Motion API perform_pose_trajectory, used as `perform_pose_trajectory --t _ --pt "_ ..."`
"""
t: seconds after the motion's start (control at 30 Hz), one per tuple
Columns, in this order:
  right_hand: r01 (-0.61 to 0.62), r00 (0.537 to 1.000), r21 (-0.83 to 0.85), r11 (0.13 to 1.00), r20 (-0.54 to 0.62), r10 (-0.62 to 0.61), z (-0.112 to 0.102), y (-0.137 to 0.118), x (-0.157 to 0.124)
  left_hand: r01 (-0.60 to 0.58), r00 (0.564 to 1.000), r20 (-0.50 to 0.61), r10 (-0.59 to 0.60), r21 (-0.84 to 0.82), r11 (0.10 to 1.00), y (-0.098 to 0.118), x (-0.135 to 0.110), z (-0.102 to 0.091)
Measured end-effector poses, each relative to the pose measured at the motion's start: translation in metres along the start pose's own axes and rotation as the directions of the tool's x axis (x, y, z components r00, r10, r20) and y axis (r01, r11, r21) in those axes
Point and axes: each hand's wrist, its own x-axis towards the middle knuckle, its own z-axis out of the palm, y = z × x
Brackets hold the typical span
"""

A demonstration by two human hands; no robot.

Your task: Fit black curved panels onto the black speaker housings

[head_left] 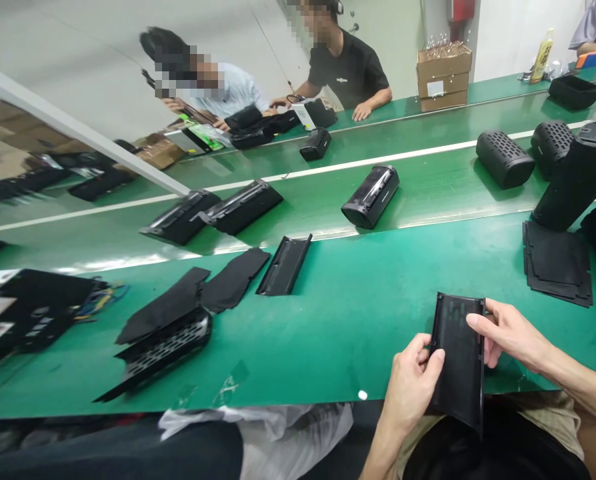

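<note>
Head view is looking forward and down across a long green-topped counter (328, 353), with a co-worker in a black T-shirt (348, 73) sitting at its far side near a cardboard box (443, 77). Perforated black cylindrical housings (505, 159) are standing apart along the middle of the counter, while a stack of black foam sheets (557, 263) is lying toward the right. Nearer the left, a perforated black grille panel (163, 347) is lying beside black felt strips (233, 280) and a black channel-shaped cover (284, 265).

At the near edge, a black moulded panel (458, 360) is standing almost upright between both hands, its lower end reaching past the counter edge above the person's lap. The left hand (411, 380) is closing around the panel's left long edge. The right hand (511, 333) is narrowly gripping its right long edge with the fingers. The panel appears to be light, stiff plastic, and its matte face may offer limited grip. Taking hold along both long edges looks the most secure, keeping the fingers clear of the recessed inner face.
</note>
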Motion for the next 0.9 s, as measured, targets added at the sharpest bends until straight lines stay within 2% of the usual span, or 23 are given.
perform_pose_trajectory --t 0.33,0.4,0.47,0.53,0.6,0.63,0.67,0.7,0.73,0.77,0.8,0.83,0.87,0.9 --pt "-0.02 1.0 0.026 0.999 -0.001 0.02 -0.002 -0.002 -0.001 0.02 0.999 0.053 -0.011 -0.159 0.987 -0.004 0.0 -0.003" --pt "-0.036 0.999 0.048 0.998 0.011 0.036 -0.003 -0.004 0.0 0.009 1.0 0.03 -0.001 -0.275 0.961 -0.003 0.001 -0.003" --pt "-0.051 0.998 0.074 0.996 0.034 0.049 -0.001 -0.007 0.001 0.063 0.997 0.073 -0.03 -0.511 0.858 -0.001 0.003 -0.001" --pt "-0.042 0.997 0.067 0.997 0.068 0.037 0.004 -0.01 0.003 0.242 0.959 0.28 -0.053 -0.704 0.668 0.0 0.005 0.004" --pt "-0.015 0.995 0.018 1.0 0.103 0.013 0.007 -0.014 0.006 0.45 0.854 0.521 -0.003 -0.735 0.506 0.0 0.007 0.009" --pt "-0.007 0.992 -0.013 1.0 0.122 0.008 0.005 -0.016 0.007 0.518 0.804 0.594 0.035 -0.727 0.451 -0.001 0.008 0.012" --pt "0.015 0.994 -0.043 0.999 0.11 -0.011 0.001 -0.019 0.009 0.56 0.77 0.634 0.071 -0.724 0.403 -0.002 0.008 0.013" --pt "0.064 0.997 -0.072 0.995 0.037 -0.062 -0.009 -0.022 0.01 0.578 0.757 0.645 0.101 -0.734 0.357 -0.003 0.008 0.015" --pt "0.145 0.982 -0.107 0.984 -0.104 -0.156 -0.023 -0.026 0.011 0.581 0.759 0.639 0.124 -0.751 0.314 -0.004 0.008 0.015" --pt "0.25 0.906 -0.168 0.954 -0.307 -0.291 -0.043 -0.031 0.012 0.575 0.769 0.624 0.141 -0.771 0.275 -0.004 0.008 0.015" --pt "0.347 0.726 -0.27 0.898 -0.53 -0.439 -0.068 -0.036 0.012 0.567 0.779 0.607 0.157 -0.788 0.24 -0.004 0.008 0.015" --pt "0.393 0.467 -0.394 0.831 -0.693 -0.549 -0.096 -0.042 0.013 0.554 0.791 0.587 0.171 -0.806 0.206 -0.004 0.008 0.013" --pt "0.382 0.202 -0.501 0.776 -0.774 -0.6 -0.126 -0.048 0.014 0.54 0.803 0.567 0.183 -0.823 0.178 -0.003 0.008 0.012" --pt "0.311 0.054 -0.571 0.759 -0.787 -0.614 -0.156 -0.054 0.017 0.526 0.813 0.548 0.195 -0.836 0.158 -0.002 0.007 0.01"
